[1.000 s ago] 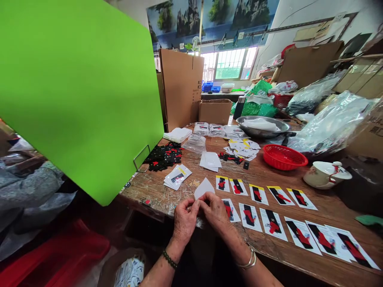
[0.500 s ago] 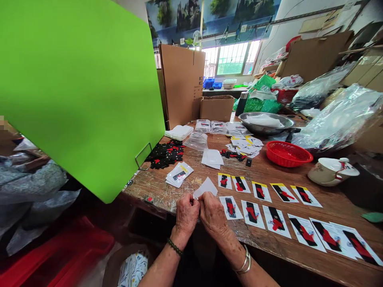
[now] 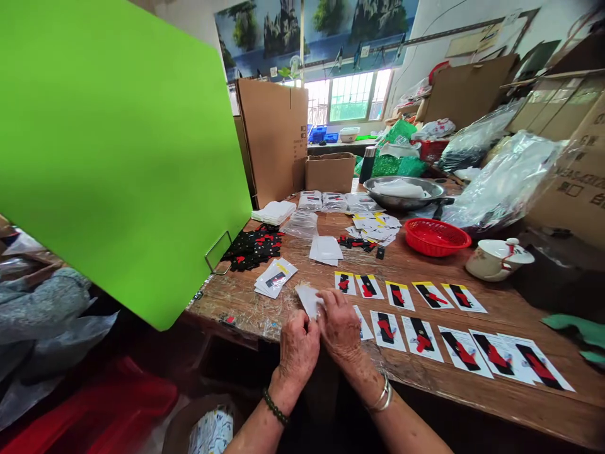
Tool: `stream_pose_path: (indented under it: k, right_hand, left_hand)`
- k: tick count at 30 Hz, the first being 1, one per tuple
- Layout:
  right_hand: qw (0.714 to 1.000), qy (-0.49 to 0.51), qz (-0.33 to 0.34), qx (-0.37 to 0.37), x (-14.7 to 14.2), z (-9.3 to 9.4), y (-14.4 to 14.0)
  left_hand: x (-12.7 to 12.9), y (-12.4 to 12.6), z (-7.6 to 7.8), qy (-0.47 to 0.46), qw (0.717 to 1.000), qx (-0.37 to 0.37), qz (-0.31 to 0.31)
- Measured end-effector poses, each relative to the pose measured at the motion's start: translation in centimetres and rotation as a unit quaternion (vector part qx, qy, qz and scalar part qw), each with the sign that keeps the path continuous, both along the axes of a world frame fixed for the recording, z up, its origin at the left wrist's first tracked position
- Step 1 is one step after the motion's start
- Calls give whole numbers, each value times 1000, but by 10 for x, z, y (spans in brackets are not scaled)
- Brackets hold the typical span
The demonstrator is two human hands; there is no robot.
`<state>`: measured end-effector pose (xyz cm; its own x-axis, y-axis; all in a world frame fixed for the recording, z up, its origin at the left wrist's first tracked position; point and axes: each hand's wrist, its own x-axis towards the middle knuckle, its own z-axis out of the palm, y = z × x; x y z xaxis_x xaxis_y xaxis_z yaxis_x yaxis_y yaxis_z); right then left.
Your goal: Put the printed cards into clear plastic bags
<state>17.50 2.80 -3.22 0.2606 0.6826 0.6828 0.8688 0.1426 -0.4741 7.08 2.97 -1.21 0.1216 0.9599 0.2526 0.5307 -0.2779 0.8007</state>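
A small white packet (image 3: 309, 302), with a slight plastic sheen, is held at the table's front edge. My left hand (image 3: 299, 347) pinches its near end, thumb and fingers pressed together. My right hand (image 3: 339, 325) grips its right side, with fingertips bent over the upper edge. The packet's lower part is hidden by the hands. To the left lies a small stack of filled packets (image 3: 275, 279) with a dark piece showing. Right of my hands, two rows of white cards bear black-and-red pieces, such as this near card (image 3: 422, 338) and this yellow-topped far card (image 3: 400, 295).
Behind the hands lie blank white sheets (image 3: 326, 250), a heap of black-and-red pieces (image 3: 255, 247) and loose yellow-and-white cards (image 3: 375, 227). A red basket (image 3: 437, 238), a lidded pot (image 3: 498, 260) and a metal pan (image 3: 406, 198) stand right. A green board (image 3: 127, 157) blocks the left.
My right hand has moved up along the packet, its fingers now over the upper edge. The packet has turned and its tip points more to the left. The view has shifted slightly right.
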Motion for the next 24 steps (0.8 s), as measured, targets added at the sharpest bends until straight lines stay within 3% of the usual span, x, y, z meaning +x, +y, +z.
stream_pose_path:
  k: [3,4,6,7,8,10,13,16,20,24]
  right_hand:
    - [994,101,25,16,9,6,0]
    - [990,131,41,17,11,8,-2]
    - [982,171,73,22,10,12,-8]
    - [980,177,84,25,7,14,-11]
    - [980,173,92,28,3,15,-15]
    - [984,145,98,36,-8,16,-22]
    - [993,88,73,40,-22,14,-30]
    - [995,64,78,-4,-15,15,-38]
    - [968,87,193,-138,41,26,-40]
    - [959,89,115,-245,108,34,-23]
  left_hand:
    - [-4,-11,6,-154,978,-126,-69]
    - [-7,-12,9,-230,946,-198,-110]
    - [-11,-12,16,-393,836,-338,-182]
    - [-13,-9,19,-460,779,-381,-189]
    - [-13,-6,22,-516,738,-401,-167]
    - [-9,1,23,-573,695,-421,-106]
    - [0,8,17,-585,678,-443,-47]
    - [6,8,10,-594,672,-442,-15]
    - [9,4,15,-582,682,-442,30]
    - [20,-1,25,-543,696,-470,11]
